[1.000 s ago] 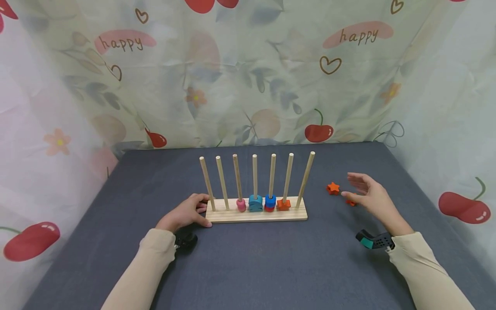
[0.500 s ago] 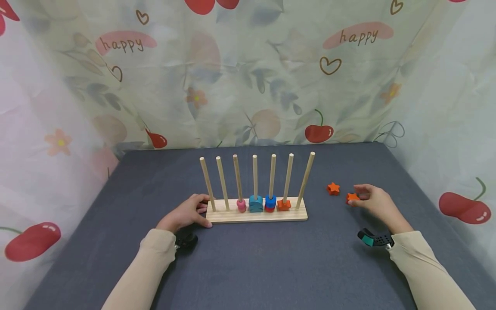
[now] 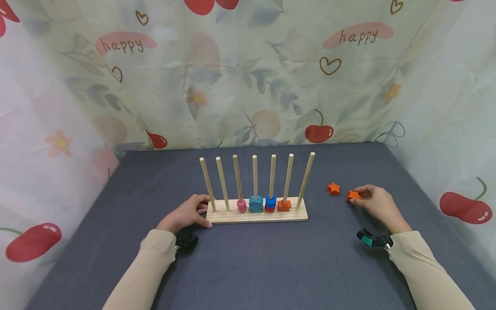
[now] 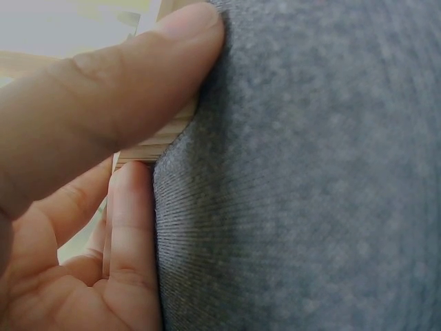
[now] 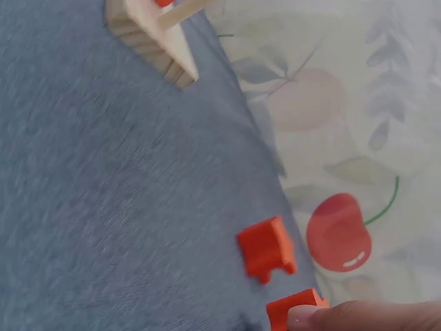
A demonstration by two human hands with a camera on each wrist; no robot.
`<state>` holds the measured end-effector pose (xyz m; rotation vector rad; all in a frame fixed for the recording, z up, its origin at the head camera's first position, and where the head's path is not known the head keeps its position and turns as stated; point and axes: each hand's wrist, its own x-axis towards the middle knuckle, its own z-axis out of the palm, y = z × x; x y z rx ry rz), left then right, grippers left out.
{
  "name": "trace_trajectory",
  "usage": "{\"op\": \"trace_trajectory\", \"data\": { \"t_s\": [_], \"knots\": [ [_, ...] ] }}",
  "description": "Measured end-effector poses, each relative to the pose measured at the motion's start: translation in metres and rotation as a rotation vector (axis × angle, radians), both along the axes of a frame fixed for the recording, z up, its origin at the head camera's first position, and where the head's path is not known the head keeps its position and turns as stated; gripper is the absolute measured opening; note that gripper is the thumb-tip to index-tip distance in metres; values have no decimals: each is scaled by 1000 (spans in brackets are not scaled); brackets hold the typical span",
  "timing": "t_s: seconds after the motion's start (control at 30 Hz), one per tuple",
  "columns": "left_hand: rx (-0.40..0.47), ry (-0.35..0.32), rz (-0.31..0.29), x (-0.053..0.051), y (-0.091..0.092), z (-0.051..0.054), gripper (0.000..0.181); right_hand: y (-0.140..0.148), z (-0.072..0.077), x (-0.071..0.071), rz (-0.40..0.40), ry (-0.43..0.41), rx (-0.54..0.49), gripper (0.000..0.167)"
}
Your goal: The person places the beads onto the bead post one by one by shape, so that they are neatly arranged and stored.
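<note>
My left hand (image 3: 185,214) grips the left end of a wooden peg board (image 3: 255,218); in the left wrist view the thumb lies along its front edge and the fingers are at its end. Several upright pegs stand on it. One carries a pink bead (image 3: 241,206), others teal beads (image 3: 255,204), a blue bead (image 3: 270,200) above a red one, and an orange star bead (image 3: 283,206). Off to the right, my right hand (image 3: 379,204) pinches another orange star bead (image 3: 353,196) between thumb and fingers. A loose orange star bead (image 5: 265,249) lies just beside it.
A dark grey cloth (image 3: 263,267) covers the table. Behind it and along both sides hangs a printed curtain (image 3: 248,86). Each wrist wears a dark strapped device, such as the right wristband (image 3: 373,238).
My right hand has come down onto the nearer loose star bead and pinched it, raising or tipping it slightly. The left hand has kept its grip on the peg board.
</note>
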<state>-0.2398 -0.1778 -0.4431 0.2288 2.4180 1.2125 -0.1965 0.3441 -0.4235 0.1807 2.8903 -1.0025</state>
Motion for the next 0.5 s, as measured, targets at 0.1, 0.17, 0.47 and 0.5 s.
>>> {"op": "trace_trajectory", "data": {
  "t_s": [0.1,0.17,0.47,0.5],
  "knots": [
    [1,2,-1,0,0,-1,80,-4,8,2,-15,18,-28,55],
    [3,7,-3,-1,0,-2,80,-9,13,2,-20,38,-67,56],
    [16,13,-9,-1,-1,-2,80,-31,43,7,-39,174,-193,62],
    [16,12,-9,-1,0,-2,80,-35,47,8,-44,183,-211,62]
  ]
}}
